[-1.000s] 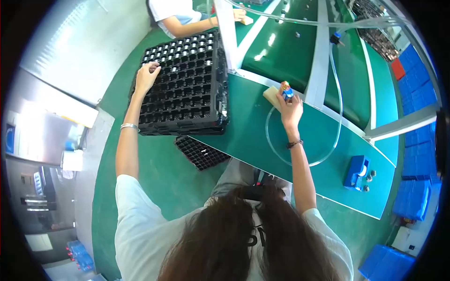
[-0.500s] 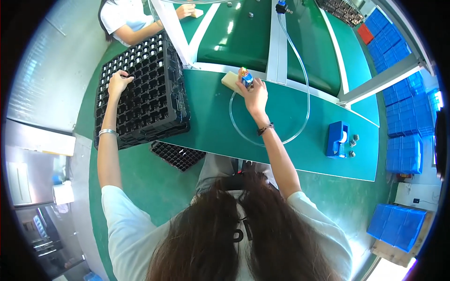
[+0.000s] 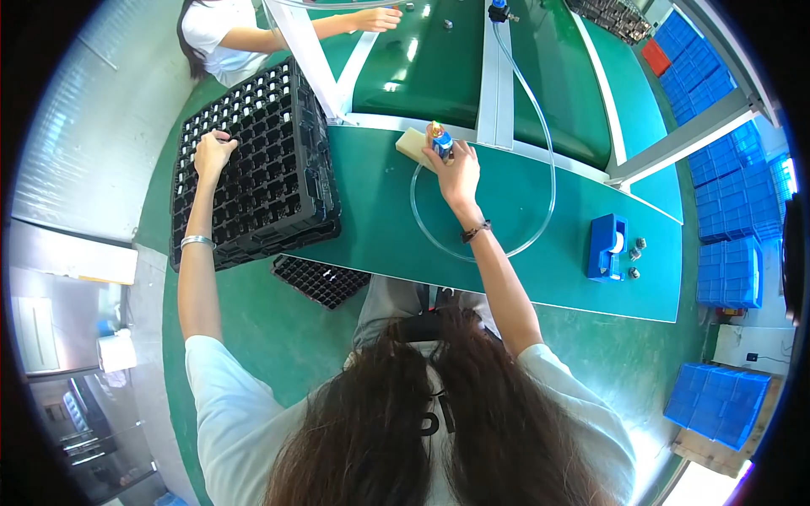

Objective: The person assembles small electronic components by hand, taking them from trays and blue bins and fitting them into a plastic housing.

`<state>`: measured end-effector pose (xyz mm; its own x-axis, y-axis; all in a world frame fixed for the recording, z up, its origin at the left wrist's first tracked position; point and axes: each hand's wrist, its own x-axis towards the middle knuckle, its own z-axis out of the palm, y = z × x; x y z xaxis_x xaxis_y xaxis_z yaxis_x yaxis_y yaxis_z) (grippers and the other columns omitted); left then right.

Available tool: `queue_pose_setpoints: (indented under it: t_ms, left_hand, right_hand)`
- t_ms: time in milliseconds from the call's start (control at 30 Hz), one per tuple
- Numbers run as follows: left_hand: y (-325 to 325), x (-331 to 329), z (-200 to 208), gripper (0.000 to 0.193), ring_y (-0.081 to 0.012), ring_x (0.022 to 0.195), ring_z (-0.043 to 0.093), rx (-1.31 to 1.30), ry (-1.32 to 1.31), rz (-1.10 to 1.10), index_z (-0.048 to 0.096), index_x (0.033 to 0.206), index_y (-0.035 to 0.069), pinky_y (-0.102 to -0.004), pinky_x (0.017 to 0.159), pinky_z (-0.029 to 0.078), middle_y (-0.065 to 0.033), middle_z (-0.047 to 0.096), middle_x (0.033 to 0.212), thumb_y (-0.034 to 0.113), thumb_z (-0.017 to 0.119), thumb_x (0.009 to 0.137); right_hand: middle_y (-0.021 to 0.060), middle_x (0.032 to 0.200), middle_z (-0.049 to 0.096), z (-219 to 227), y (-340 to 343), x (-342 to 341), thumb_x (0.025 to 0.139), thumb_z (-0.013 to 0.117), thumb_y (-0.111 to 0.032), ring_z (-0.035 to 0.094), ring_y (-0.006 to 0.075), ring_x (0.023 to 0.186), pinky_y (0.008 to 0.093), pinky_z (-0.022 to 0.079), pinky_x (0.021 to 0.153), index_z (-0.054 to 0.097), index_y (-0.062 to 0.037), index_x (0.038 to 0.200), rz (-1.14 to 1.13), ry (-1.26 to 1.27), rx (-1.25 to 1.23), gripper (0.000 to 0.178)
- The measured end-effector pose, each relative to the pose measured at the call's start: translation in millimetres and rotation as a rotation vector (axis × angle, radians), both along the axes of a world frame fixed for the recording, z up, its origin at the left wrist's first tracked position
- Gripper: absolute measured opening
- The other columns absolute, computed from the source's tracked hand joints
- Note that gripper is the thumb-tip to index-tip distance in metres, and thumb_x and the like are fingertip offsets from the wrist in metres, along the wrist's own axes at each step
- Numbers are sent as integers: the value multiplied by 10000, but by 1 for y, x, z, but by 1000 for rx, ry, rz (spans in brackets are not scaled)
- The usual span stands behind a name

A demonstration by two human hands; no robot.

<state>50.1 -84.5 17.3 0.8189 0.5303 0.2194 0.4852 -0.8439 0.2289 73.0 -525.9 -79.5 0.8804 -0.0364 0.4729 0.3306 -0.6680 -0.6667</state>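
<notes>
My left hand (image 3: 213, 155) reaches over a stack of black gridded trays (image 3: 278, 181); its fingers are drawn together at a cell, and what they grip, if anything, is hidden. Small white-topped pieces (image 3: 249, 101) fill several far and left cells of the top tray. My right hand (image 3: 458, 175) is closed round a small blue cylindrical thing with an orange top (image 3: 440, 142), held upright; its exact kind I cannot tell. Right beside it, a cream-coloured block (image 3: 410, 144) lies on the green table (image 3: 371, 194).
Clear tubing (image 3: 553, 160) loops across the table from a blue fitting (image 3: 499, 12). At right stand a blue tape dispenser (image 3: 607, 247) and small metal parts (image 3: 635, 253). A green conveyor belt (image 3: 422, 76) runs beyond the white frame. Another person's arm (image 3: 337, 24) reaches over it.
The other person's arm has stretched right over the belt, away from a pale block. My two hands stay nearly where they were; the view has shifted slightly.
</notes>
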Motion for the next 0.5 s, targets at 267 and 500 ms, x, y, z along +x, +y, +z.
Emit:
queue_pose_setpoints:
  t_ms: [267,500]
  left_hand:
    - [-6,0,5,286,-252,815,650,-8,-74,-33,691,873,91,-350,752,500,-89,682,863,275,652,658]
    - [0,-3,6,296,-255,814,649,-18,-138,-60,691,874,82,-349,754,494,-93,680,857,290,626,675]
  right_hand:
    - [126,803,566,-1,-1,1,710,710,-347,521,305,790,387,431,724,617,11,812,-11,22,7,384]
    - [134,766,551,0,2,1,727,706,-383,524,280,783,377,447,692,592,52,761,-17,-9,-21,452]
